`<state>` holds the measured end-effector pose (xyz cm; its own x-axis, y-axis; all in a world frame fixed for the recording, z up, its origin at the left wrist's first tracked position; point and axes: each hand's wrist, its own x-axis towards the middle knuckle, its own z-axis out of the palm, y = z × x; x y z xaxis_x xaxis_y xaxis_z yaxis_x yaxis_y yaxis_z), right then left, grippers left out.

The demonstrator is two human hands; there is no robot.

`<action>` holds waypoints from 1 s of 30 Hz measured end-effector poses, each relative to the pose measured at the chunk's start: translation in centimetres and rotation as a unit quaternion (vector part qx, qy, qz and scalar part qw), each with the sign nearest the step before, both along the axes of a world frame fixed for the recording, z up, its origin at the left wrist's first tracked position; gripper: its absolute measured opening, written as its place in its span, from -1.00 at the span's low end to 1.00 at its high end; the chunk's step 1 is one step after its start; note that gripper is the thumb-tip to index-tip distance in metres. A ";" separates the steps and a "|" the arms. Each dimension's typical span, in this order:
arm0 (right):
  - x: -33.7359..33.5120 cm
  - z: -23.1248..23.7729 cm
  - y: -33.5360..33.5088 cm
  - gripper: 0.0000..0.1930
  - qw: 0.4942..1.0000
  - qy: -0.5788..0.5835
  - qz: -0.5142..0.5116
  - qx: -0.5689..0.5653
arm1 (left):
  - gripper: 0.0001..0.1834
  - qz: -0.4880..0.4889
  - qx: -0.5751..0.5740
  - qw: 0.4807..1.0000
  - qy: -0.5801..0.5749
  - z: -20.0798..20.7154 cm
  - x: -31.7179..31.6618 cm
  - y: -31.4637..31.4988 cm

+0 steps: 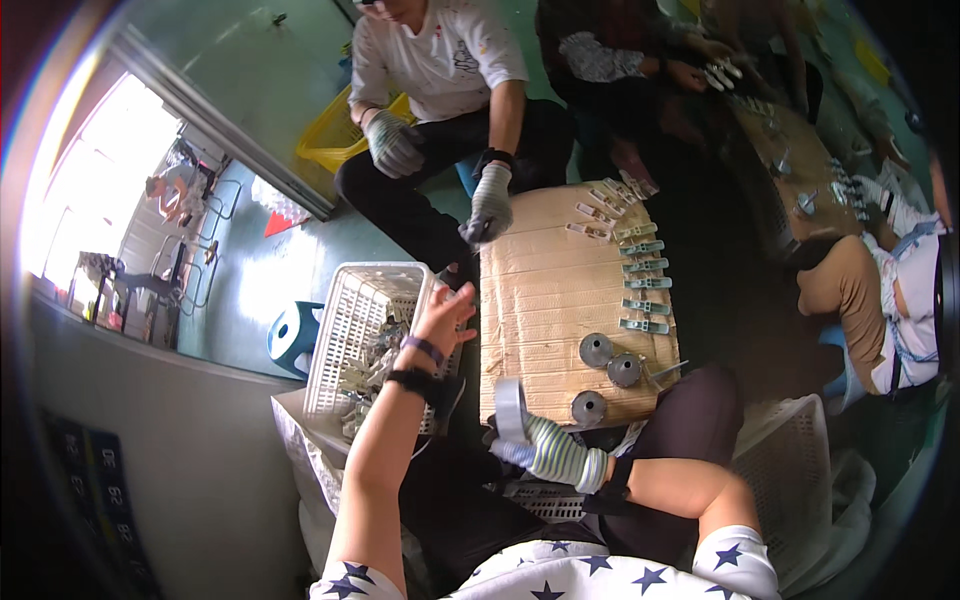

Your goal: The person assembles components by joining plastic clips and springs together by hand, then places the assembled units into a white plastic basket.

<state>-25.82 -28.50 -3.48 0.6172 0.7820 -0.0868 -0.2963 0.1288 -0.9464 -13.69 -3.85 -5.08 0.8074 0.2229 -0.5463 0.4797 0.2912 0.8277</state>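
Note:
My left hand, bare with a band at the wrist, reaches over the right rim of a white plastic basket, its fingers spread and nothing in them. Inside the basket lies a jumble of clips. A striped glove covers my right hand, closed around a grey ring-shaped piece at the near edge of a cardboard-topped work surface. Grey round parts with centre holes stand on the cardboard. Pale clips and teal clips line its right and far edges.
Across the cardboard sits a co-worker in grey gloves, one glove at its far left corner. A yellow basket is behind them. Other people work at a second board. A blue stool stands left; another white basket is right.

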 end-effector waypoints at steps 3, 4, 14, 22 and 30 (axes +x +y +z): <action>-3.4 0.8 0.8 -0.74 0.998 0.052 0.026 -0.003 | -0.20 -0.088 -0.071 0.991 -0.068 -0.5 -8.4 0.4; -5.6 1.1 0.7 -0.74 0.995 0.085 0.042 0.007 | -0.20 -0.117 -0.096 0.984 -0.093 -1.2 -11.2 0.1; -11.8 -2.0 1.7 -0.70 0.961 0.268 0.056 -0.029 | -0.43 -0.206 -0.186 0.954 -0.114 -5.1 -26.2 -5.8; -10.6 -6.8 1.6 -0.75 0.884 0.466 0.003 -0.043 | -0.72 -0.059 -0.110 0.990 -0.066 -11.3 -25.8 -8.8; -10.1 -6.5 0.4 -0.76 0.882 0.467 -0.012 -0.061 | -0.75 -0.030 -0.100 0.994 -0.022 -13.0 -25.8 -11.0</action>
<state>-35.89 -28.13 -9.94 0.2478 0.7189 -0.6494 -0.9528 0.0595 -0.2977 -39.54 -14.82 -18.04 0.8403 0.0642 -0.5383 0.4656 0.4232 0.7772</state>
